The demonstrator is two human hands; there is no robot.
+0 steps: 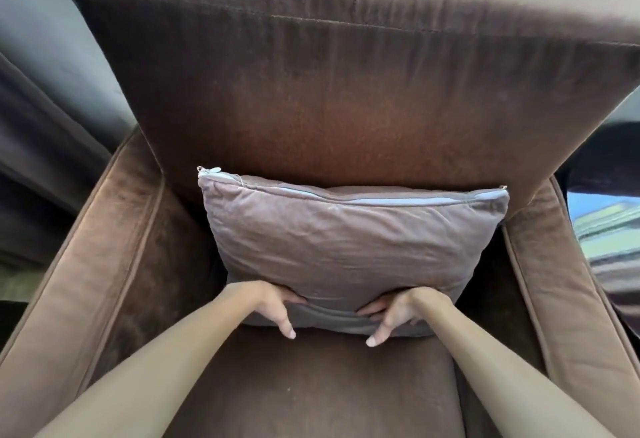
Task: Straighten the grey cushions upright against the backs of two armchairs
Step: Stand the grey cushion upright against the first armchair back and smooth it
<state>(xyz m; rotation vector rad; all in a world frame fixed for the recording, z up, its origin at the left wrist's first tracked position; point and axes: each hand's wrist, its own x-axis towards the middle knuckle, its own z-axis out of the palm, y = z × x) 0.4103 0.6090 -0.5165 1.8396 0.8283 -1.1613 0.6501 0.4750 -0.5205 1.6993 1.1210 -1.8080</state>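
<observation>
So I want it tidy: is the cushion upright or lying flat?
Upright: the grey cushion stands on its lower edge on the seat, zipper edge up by the armchair back.

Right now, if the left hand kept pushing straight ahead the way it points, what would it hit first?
The left hand already grips the grey cushion, so it would press further into that; the armchair backrest appears to lie right behind.

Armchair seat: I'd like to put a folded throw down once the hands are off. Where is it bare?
The seat is bare in front of the grey cushion, between the two armrests. It is crowded at the back, where the left hand and right hand grip the cushion's bottom edge.
</observation>
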